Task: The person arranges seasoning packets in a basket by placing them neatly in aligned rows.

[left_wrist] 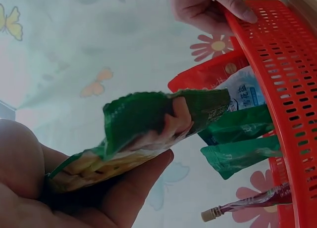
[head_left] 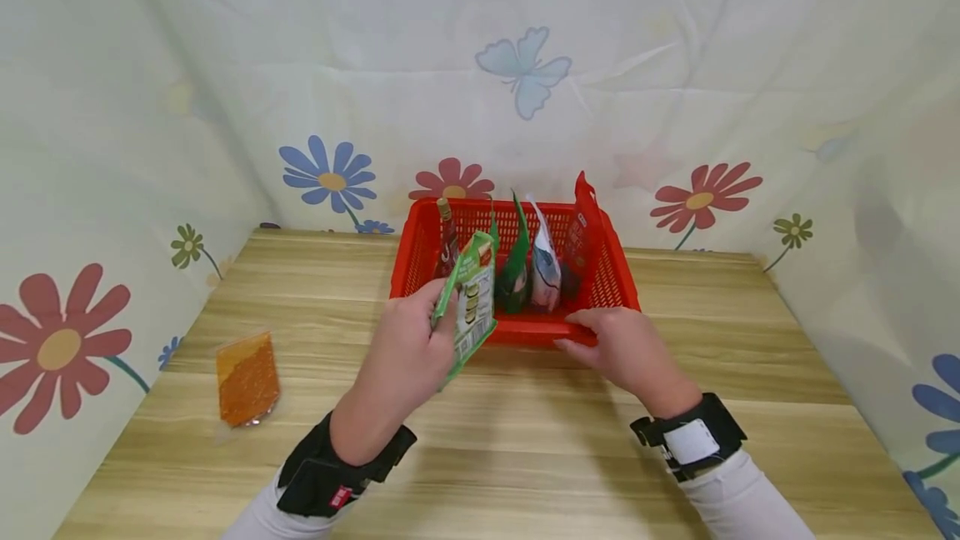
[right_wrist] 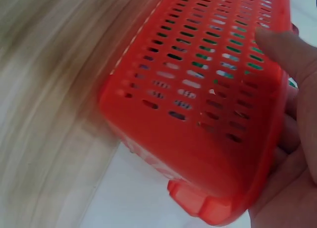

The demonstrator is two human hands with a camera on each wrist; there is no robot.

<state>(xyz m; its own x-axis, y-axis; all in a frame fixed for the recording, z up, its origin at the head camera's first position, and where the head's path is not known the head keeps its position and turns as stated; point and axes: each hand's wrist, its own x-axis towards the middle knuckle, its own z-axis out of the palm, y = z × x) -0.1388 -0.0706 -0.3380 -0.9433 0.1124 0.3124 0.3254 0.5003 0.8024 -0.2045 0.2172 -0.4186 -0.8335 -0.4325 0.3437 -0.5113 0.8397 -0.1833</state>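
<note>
My left hand (head_left: 408,348) pinches a green snack packet (head_left: 476,298) and holds it up at the near side of a red perforated plastic basket (head_left: 525,332). The left wrist view shows the packet's crimped green end (left_wrist: 136,116) tilted toward the basket. On the basket's near rim, right of the middle, my right hand (head_left: 626,348) has its grip; its thumb lies on the outer wall (right_wrist: 218,134). Upright in the basket stand a slim dark-red bottle (head_left: 447,244), green packets (head_left: 514,273), a white and blue packet (head_left: 546,269) and a red bag (head_left: 583,232).
A flat clear packet with orange contents (head_left: 247,382) lies on the wood-grain table (head_left: 525,457), left of my left hand. Flower-printed cloth (head_left: 420,40) hangs behind the basket and along both sides. Each wrist wears a black strap (head_left: 697,436).
</note>
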